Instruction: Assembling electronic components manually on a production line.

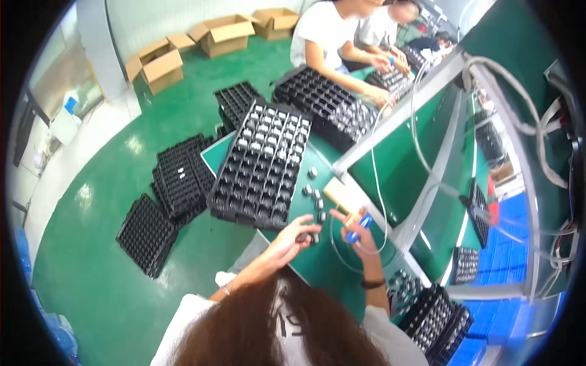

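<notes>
My left hand (285,245) is at the near edge of the green worktop (329,277), its thumb and fingers closed around a small dark metal part (301,237). To its right, my right hand (368,249) grips a blue hand tool (360,229) with a thin pale hose attached; the index finger points forward. Orange-tan coverings seem to sit on its fingertips. Several small silver-grey cylindrical parts (319,204) lie in a loose line between and beyond my hands. Left of them is a large black compartment tray (253,189), its far rows filled with silver parts and its near rows dark.
More black trays (183,174) are stacked at the left. Filled trays (433,323) stand at the lower right. A metal frame post (400,116) and hanging hoses (417,131) rise on the right. Two co-workers (323,36) handle trays beyond. Open cardboard boxes (224,38) line the wall.
</notes>
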`<state>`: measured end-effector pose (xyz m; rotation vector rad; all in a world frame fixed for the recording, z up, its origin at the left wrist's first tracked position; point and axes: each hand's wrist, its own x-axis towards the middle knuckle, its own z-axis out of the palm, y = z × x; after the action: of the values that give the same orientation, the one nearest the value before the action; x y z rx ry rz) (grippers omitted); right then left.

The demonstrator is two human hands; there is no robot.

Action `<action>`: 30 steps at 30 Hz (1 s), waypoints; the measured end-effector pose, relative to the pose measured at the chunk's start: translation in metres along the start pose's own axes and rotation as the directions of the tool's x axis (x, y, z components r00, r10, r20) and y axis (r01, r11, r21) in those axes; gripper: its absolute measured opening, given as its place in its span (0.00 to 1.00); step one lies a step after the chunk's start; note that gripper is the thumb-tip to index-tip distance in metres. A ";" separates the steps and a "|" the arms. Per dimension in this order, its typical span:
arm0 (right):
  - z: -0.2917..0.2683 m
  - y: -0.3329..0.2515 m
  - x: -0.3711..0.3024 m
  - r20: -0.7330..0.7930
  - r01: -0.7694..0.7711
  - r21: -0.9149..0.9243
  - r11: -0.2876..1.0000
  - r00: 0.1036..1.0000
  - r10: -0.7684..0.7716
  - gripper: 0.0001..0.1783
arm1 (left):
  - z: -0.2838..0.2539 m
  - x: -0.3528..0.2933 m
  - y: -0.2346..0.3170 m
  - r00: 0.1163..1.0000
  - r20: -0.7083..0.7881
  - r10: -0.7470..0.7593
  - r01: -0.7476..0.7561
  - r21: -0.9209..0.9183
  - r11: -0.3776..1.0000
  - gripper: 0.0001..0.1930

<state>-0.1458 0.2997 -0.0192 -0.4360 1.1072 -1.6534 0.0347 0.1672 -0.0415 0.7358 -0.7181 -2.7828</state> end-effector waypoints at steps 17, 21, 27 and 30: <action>0.068 -0.008 0.021 -0.049 0.384 -0.543 0.747 0.873 -0.484 0.06 | 0.032 0.020 0.010 0.939 0.133 0.317 -0.339 0.198 0.920 0.16; 0.066 -0.010 0.020 -0.019 0.371 -0.568 0.735 0.886 -0.462 0.06 | 0.029 0.019 0.010 0.954 0.132 0.270 -0.295 0.226 0.928 0.17; 0.063 -0.007 0.018 -0.036 0.349 -0.529 0.774 0.902 -0.431 0.07 | 0.029 0.025 0.016 0.954 0.177 0.244 -0.277 0.198 0.940 0.19; 0.060 -0.009 0.018 -0.038 0.388 -0.540 0.747 0.876 -0.482 0.05 | 0.029 0.029 0.015 0.967 0.190 0.171 -0.209 0.202 0.957 0.20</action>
<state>-0.1135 0.2569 0.0141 -0.9809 1.6978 -1.8013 -0.0040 0.1579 -0.0243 0.4364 -1.0830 -2.6376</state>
